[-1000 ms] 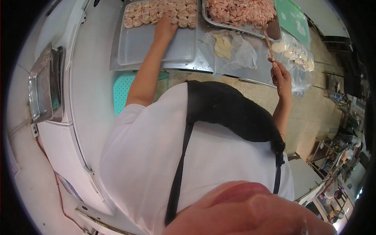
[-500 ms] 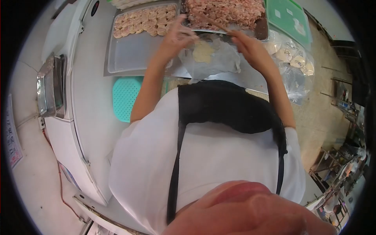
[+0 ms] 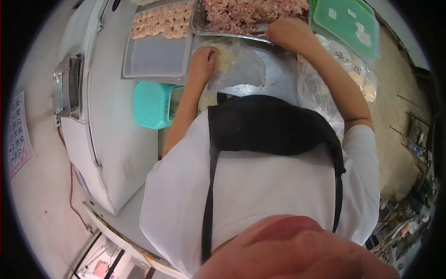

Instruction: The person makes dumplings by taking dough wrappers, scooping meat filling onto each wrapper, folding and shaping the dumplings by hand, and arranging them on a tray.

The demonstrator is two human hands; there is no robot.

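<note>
My left hand (image 3: 203, 63) is closed, its fingers pinching the edge of a round, pale dough wrapper (image 3: 225, 56). The wrapper lies on a crumpled sheet of clear plastic (image 3: 248, 69) on the metal table. Over the near edge of a metal tray (image 3: 223, 33) of minced meat filling (image 3: 251, 15), my right hand (image 3: 290, 35) is wrapped round a thin wooden stick (image 3: 261, 32). Most of the stick is hidden by the hand and the tray's rim.
A clear plastic tray (image 3: 155, 58) at left holds rows of filled dumplings (image 3: 162, 21). Green-lidded containers (image 3: 344, 23) stand at the far right, with a marked plastic bag (image 3: 346, 60) of pale rounds nearer. A turquoise stool (image 3: 149, 104) is below the table's left side.
My left hand has come down from near the trays to the wrapper and closed. My right hand, still on the stick, has moved to the filling tray's near edge. The camera view has shifted.
</note>
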